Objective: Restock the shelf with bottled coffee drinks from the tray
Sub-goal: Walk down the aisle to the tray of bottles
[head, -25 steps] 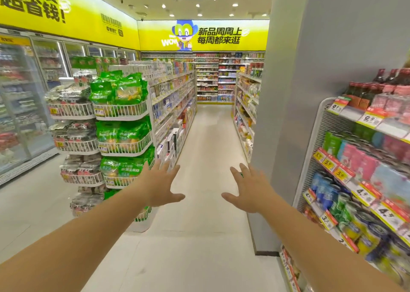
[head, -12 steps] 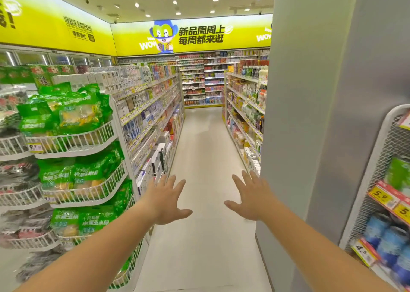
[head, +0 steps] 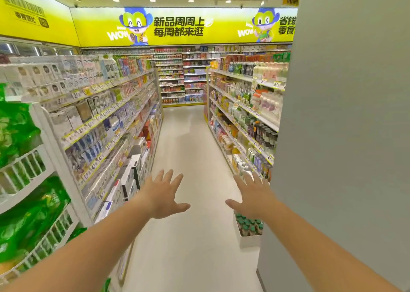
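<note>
Both hands point(head: 164, 194) point(head: 253, 197) spread, empty; tray point(head: 247, 238) of seemingly green-capped bottles point(head: 248, 225) below right.

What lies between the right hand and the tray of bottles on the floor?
Nothing: the head view shows the right hand open just above the tray, with only bare floor around.

Yellow banner point(head: 184, 26) above the far wall: "WOW" beside a cartoon mascot point(head: 135, 25), then "新品周周上 / 每周都来逛". A second "WOW" and mascot stand to its right; the following characters are cut off. Shelf price tags point(head: 88, 123) are too blurred to read.
</note>
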A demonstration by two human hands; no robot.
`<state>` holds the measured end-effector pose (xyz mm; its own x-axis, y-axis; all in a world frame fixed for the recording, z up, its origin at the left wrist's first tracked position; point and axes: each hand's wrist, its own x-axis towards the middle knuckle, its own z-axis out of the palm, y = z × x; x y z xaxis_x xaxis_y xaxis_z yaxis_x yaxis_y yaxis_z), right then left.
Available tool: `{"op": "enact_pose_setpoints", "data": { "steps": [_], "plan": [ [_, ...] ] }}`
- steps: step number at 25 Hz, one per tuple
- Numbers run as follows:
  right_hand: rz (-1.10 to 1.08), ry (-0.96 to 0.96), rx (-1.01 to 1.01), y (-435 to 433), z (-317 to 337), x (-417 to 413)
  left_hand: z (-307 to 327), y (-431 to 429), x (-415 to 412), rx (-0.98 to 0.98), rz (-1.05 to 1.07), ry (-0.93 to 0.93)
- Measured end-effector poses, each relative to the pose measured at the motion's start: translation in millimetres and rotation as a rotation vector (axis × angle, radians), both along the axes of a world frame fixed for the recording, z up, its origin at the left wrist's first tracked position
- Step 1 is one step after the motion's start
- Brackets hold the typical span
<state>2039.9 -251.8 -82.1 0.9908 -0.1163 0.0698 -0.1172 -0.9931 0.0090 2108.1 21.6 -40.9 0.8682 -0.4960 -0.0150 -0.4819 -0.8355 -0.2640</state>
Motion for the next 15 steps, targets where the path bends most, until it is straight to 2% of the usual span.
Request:
{"op": "enact_pose_setpoints", "data": {
  "steps": [7, 15],
  "plan": [
    [-0.163, -0.011, 0.062, -56, -10, 182, 15, -74, 244, 0.062, -0.158, 0.008],
    [-0.434, -0.035, 0.095, -169, -67, 354, -27, -218, 471, 0.139, -0.397, 0.006]
  ]
}}
